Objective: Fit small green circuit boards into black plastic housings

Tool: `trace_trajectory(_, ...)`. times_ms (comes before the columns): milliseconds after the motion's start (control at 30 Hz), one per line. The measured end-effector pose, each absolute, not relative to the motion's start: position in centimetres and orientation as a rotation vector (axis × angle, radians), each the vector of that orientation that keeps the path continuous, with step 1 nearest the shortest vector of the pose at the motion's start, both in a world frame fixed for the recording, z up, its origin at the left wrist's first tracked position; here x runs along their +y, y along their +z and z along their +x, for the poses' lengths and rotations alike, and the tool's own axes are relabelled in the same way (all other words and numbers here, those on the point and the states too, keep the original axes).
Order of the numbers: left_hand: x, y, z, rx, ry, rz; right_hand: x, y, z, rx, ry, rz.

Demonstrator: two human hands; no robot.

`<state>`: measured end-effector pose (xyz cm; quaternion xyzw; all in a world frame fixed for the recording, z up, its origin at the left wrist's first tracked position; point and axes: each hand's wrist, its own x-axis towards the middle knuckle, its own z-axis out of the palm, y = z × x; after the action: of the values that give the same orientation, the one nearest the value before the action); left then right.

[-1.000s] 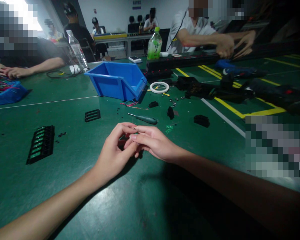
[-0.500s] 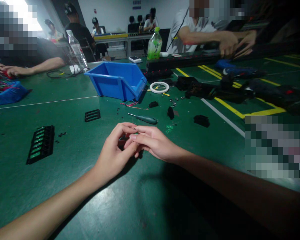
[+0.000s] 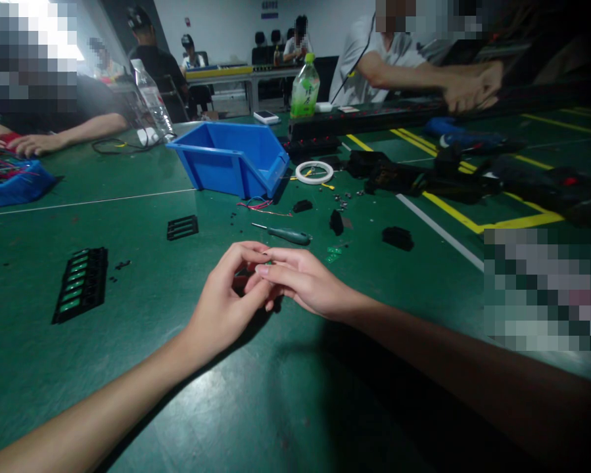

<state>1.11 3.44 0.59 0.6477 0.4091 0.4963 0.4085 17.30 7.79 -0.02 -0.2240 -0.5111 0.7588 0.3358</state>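
Observation:
My left hand (image 3: 229,289) and my right hand (image 3: 307,279) meet over the middle of the green table, fingers curled and tips pressed together. A sliver of a small green piece (image 3: 269,263) shows between the fingertips; most of it is hidden, so its kind cannot be made out. Just beyond the hands lies a screwdriver (image 3: 289,235) with a green handle. Small green circuit boards (image 3: 333,252) rest to the right of it. On the left are a black slotted frame (image 3: 182,227) and a black holder with green strips (image 3: 81,284), with tiny black parts (image 3: 122,265) beside it.
A blue bin (image 3: 216,167) stands behind the screwdriver, near a white ring (image 3: 313,173), loose wires (image 3: 263,207) and black blocks (image 3: 397,238). Bottles (image 3: 304,89) stand farther back. One co-worker's hands (image 3: 465,89) are at the right; another's hand (image 3: 36,142) is at a wire-filled tray (image 3: 16,187).
My hands keep the same position and grip. At the far right, the co-worker's hands have come closer together; at the left, the other co-worker's hand has shifted slightly.

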Motion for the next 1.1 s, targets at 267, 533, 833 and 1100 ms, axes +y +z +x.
trace_trajectory(267, 3.39, 0.64, 1.09, 1.02, 1.241, 1.613, 7.89, -0.15, 17.36, -1.348, 1.969, -0.598)
trace_trajectory(533, 3.42, 0.65, 1.13, 1.022, 1.235, 1.616, 7.85, -0.01, 17.3, -1.358, 1.968, -0.602)
trace_trajectory(833, 3.35, 0.73, 1.15, 1.044, 1.238, 1.61, 7.83, -0.05, 17.34, -1.354, 1.973, -0.594)
trace_trajectory(1100, 3.36, 0.85, 1.23, 1.05, 1.237, 1.603, 7.86, 0.04, 17.37, -1.357, 1.975, -0.597)
